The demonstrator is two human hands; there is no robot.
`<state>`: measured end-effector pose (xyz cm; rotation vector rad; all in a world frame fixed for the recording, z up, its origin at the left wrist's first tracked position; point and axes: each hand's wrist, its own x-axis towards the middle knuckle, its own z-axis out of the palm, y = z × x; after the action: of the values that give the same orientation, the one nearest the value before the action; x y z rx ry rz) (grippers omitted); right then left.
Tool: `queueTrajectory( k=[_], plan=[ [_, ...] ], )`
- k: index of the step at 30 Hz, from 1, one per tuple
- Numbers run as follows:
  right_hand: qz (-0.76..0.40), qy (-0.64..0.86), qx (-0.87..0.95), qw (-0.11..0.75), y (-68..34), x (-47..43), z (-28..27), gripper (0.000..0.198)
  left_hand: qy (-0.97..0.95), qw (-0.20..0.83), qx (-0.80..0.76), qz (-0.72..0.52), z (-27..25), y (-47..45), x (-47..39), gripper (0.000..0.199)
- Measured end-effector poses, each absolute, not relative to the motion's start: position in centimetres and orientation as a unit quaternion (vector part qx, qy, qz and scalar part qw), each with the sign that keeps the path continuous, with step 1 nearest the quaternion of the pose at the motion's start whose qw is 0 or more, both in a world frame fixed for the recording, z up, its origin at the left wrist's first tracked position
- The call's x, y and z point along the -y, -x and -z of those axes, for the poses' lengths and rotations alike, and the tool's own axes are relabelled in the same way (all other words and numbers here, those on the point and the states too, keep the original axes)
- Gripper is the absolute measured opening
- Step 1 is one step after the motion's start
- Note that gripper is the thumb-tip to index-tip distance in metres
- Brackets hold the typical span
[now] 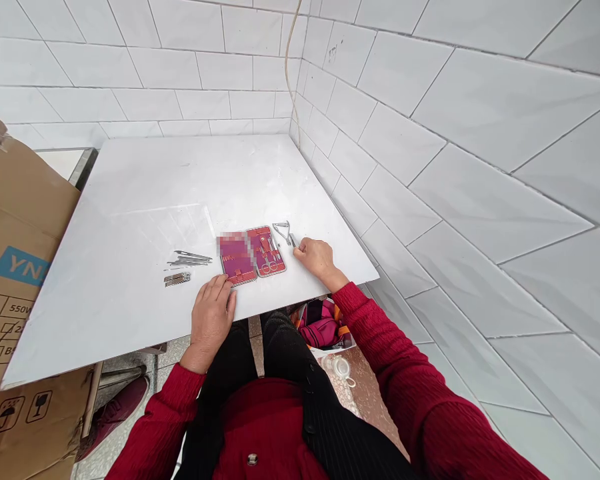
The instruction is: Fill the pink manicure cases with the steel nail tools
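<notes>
A red manicure case (239, 260) lies unfolded on the white table. Small scissors (269, 265) and other slim metal tools sit under straps in its right half. My left hand (213, 312) rests flat at the case's near left corner, fingers stretched out. Right of the case, my right hand (316, 257) pinches a small metal tool (293, 240) whose kind is mostly hidden by the fingers. Just beyond it lie cuticle nippers (281, 231). Left of the case are several thin metal tools (193, 258) in a loose pile and nail clippers (178, 279).
The white table (155, 173) meets tiled walls at the back and right. Large cardboard boxes (15, 200) stand along its left side. Below the table are a pink bag (323, 323) and a clear plastic container (337, 367). A cable (287, 60) hangs in the corner.
</notes>
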<state>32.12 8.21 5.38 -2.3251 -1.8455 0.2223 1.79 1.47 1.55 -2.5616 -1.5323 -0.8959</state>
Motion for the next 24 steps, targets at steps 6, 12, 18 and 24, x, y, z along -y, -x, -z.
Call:
queueTrajectory(
  k=[6, 12, 18, 24],
  plan=[
    [-0.069, 0.759, 0.628, 0.159, -31.4, -8.3, -6.6, 0.026, 0.821, 0.0, 0.492, 0.291, -1.4, -1.7, -1.5, 0.033],
    [-0.143, 0.712, 0.66, 0.19, -28.5, -10.6, -7.6, 0.015, 0.817, 0.001, 0.497, 0.294, -2.0, -1.7, -1.9, 0.034],
    [-0.225, 0.707, 0.628, 0.238, -27.8, -12.2, -6.3, 0.011, 0.823, -0.029, 0.487, 0.292, -2.2, -1.6, -3.4, 0.035],
    [-0.309, 0.7, 0.58, 0.281, -28.3, -13.6, -6.0, 0.009, 0.819, -0.056, 0.483, 0.303, -1.0, -1.2, -4.1, 0.035]
  ],
)
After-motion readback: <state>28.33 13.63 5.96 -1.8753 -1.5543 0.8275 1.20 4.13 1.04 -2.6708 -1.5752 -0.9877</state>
